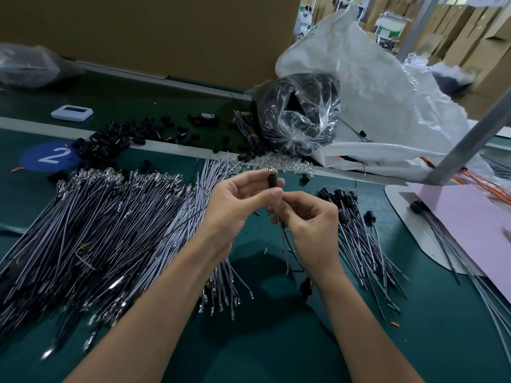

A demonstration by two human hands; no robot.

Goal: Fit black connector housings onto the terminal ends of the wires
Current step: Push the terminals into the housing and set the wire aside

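the black housing (pixel 272 180) stands upright above the counter (pixel 276 341), pinched in the fingertips of the left hand (pixel 235 203), with a metal terminal showing at its top. the right hand (pixel 312 222) pinches the wire (pixel 284 244) just beneath it, and the rest hangs down. the seating looks close to done to me: hold the wire in line with the housing and push from near the terminal so it doesn't buckle. unfitted wires (pixel 110 217) lie to the left, finished ones (pixel 356 228) to the right, loose housings (pixel 110 139) beyond.
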